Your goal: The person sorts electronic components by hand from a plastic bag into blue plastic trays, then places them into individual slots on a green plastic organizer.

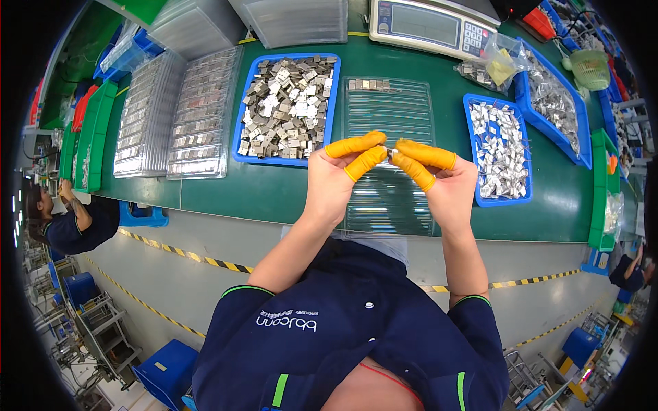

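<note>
Yellow finger covers wrap the thumb and forefinger of my left hand (pixel 329 179) and my right hand (pixel 454 188). The fingertips of both hands meet over a clear plastic tray (pixel 419 113) and pinch a small metal piece (pixel 390 154) between them. Most of that piece is hidden by the fingers. A short row of metal housings (pixel 369 85) lies in the tray's far slot. Left of the tray, a blue bin (pixel 336 79) is heaped with silvery metal housings (pixel 284 103). On the right, a smaller blue bin (pixel 471 154) holds shiny small metal parts (pixel 504 151).
Stacked clear trays (pixel 147 116) and a filled tray (pixel 202 113) stand at the left. A weighing scale (pixel 428 27) sits at the back, near a plastic bag (pixel 504 65) and another blue bin (pixel 582 130). A co-worker (pixel 75 212) is at the far left.
</note>
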Tool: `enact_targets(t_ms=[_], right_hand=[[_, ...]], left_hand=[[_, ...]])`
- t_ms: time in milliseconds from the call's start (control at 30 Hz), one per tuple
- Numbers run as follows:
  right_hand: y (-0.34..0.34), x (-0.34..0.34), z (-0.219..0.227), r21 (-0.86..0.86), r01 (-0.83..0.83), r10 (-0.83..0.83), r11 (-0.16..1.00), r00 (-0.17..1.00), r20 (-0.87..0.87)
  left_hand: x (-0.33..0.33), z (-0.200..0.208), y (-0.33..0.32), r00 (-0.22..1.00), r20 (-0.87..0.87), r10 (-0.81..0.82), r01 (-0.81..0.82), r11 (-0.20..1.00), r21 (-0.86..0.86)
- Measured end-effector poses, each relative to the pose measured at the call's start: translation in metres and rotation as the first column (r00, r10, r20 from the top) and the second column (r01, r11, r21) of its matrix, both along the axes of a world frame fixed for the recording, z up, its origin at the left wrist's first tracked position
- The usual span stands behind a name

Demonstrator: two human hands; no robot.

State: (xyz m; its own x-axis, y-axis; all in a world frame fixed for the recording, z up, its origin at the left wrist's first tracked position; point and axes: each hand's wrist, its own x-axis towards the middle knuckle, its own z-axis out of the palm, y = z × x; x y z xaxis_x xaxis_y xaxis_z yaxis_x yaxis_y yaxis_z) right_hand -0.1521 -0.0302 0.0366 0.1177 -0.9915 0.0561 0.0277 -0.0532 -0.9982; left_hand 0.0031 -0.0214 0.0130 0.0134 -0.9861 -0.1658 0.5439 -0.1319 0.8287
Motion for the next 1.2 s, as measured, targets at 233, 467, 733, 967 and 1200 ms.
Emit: enact_targets(t_ms=[233,467,733,967,1200], right_hand=[[-0.004,-0.004,0.0,0.057,-0.11,0.097,0.992,0.975,0.2],[-0.004,-0.005,0.004,0.052,-0.269,0.25,0.962,0.94,0.232],[-0.004,0.008,-0.004,-0.276,-0.054,-0.025,0.96,0.961,-0.276],[-0.021,0.011,-0.021,-0.73,-0.121,-0.441,0.673,0.726,-0.527],[-0.03,0.013,-0.026,-0.63,-0.168,-0.267,0.758,0.802,-0.535]], left_hand=[[0.014,0.01,-0.005,0.968,-0.033,-0.247,0.244,0.966,-0.087],[0.014,0.02,-0.006,0.957,-0.025,-0.288,0.287,0.956,-0.056],[0.009,-0.004,-0.012,0.973,0.093,-0.21,0.208,0.978,0.03],[0.007,-0.012,-0.009,0.963,0.182,-0.198,0.196,0.98,0.026],[0.014,-0.019,-0.015,0.95,0.291,-0.109,0.115,0.993,-0.004]])
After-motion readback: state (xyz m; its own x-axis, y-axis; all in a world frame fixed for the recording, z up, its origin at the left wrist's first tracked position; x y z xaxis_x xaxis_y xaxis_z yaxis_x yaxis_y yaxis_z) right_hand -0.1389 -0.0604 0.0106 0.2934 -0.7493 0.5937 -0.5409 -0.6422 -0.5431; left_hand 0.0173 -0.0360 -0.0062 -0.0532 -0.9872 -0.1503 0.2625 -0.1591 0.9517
